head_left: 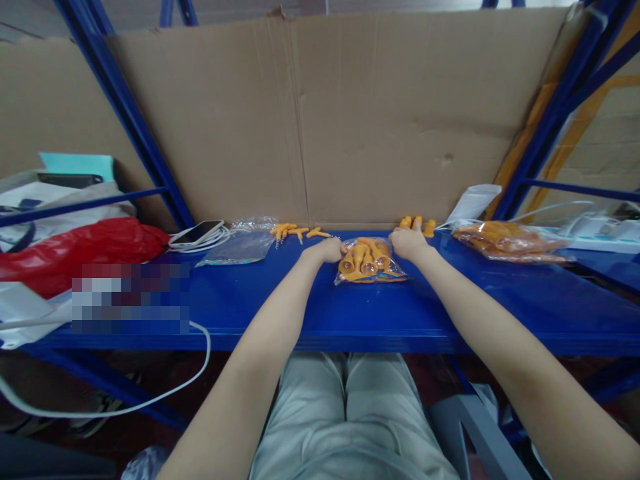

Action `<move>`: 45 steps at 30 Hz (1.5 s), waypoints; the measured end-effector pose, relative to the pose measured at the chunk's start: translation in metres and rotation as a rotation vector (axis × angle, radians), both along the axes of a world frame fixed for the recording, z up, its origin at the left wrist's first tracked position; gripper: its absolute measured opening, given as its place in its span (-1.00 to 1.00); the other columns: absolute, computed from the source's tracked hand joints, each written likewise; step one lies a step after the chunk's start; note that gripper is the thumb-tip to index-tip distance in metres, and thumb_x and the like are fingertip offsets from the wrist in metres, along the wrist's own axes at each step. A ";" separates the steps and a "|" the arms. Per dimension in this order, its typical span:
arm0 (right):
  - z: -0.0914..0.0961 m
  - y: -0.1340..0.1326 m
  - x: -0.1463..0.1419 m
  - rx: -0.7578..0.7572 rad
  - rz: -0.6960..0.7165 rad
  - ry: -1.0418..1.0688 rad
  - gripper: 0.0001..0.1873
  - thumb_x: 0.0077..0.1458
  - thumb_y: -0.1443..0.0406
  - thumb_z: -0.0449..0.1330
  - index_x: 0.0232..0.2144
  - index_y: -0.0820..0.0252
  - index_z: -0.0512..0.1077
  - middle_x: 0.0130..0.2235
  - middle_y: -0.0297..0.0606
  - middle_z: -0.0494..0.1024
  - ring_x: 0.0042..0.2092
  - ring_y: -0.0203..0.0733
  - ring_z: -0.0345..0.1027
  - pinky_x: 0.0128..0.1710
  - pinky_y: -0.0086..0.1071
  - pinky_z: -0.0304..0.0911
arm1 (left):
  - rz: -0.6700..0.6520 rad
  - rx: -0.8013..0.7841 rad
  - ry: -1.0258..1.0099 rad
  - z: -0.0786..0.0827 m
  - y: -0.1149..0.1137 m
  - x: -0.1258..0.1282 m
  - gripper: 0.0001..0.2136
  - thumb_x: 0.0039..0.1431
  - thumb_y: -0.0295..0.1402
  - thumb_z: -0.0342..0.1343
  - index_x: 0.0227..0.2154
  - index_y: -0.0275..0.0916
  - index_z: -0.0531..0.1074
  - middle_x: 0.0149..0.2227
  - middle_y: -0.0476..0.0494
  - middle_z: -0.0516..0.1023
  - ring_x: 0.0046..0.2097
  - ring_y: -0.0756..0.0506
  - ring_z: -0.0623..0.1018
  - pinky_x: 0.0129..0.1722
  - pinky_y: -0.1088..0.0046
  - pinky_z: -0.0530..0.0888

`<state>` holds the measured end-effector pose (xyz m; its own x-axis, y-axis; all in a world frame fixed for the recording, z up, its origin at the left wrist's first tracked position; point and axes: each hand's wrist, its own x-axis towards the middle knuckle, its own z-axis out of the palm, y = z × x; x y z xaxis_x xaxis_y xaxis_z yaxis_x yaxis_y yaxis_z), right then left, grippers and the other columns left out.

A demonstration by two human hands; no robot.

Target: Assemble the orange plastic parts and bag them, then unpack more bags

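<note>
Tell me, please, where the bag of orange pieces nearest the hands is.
In the head view, the bag lies just right of the picture's centre on the blue shelf, between the left hand and the right hand.

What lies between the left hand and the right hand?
The head view shows a clear bag of orange pieces between the left hand and the right hand.

A brown cardboard panel [400, 113] spans the upper middle of the frame between blue posts [124, 113]. At middle left lies a red plastic bag [100, 245]; just right of it, a phone [201, 231] touches a coiled white cord [200, 245]. A white cable [100, 414] loops through the lower left, and a white power strip [610, 246] sits at middle right
</note>
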<state>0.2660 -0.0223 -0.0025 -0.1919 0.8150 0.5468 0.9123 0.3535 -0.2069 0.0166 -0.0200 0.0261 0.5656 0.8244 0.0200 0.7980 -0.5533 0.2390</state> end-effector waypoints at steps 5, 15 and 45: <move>0.013 -0.013 -0.031 0.034 0.031 0.060 -0.66 0.17 0.36 0.00 -0.08 0.22 0.48 0.04 0.05 0.51 0.18 0.19 0.26 0.27 0.31 -0.27 | -0.006 0.010 0.032 0.003 -0.004 0.000 -0.66 -0.07 -0.63 0.01 -0.31 -0.27 0.64 -0.20 -0.20 0.67 -0.10 -0.18 0.60 -0.05 0.43 0.42; 0.003 -0.001 -0.032 -0.356 0.386 0.188 -0.68 0.18 0.08 0.18 -0.09 -0.02 0.59 0.18 -0.28 0.43 0.29 0.03 0.14 0.32 0.00 -0.05 | 0.023 0.018 0.128 0.010 -0.014 0.007 -0.67 -0.02 -0.57 0.04 -0.21 -0.33 0.61 -0.11 -0.32 0.63 -0.07 -0.22 0.59 -0.01 0.34 0.43; 0.014 -0.007 -0.015 -0.095 0.103 0.771 -0.43 0.25 -0.06 -0.08 -0.57 0.17 0.40 -0.43 -0.07 0.56 -0.30 -0.03 0.50 -0.15 -0.10 0.40 | -0.004 0.065 -0.133 -0.012 -0.012 0.038 -0.56 0.29 -0.42 -0.09 0.22 -0.28 0.32 0.29 -0.18 0.25 0.30 -0.09 0.28 0.26 0.52 0.16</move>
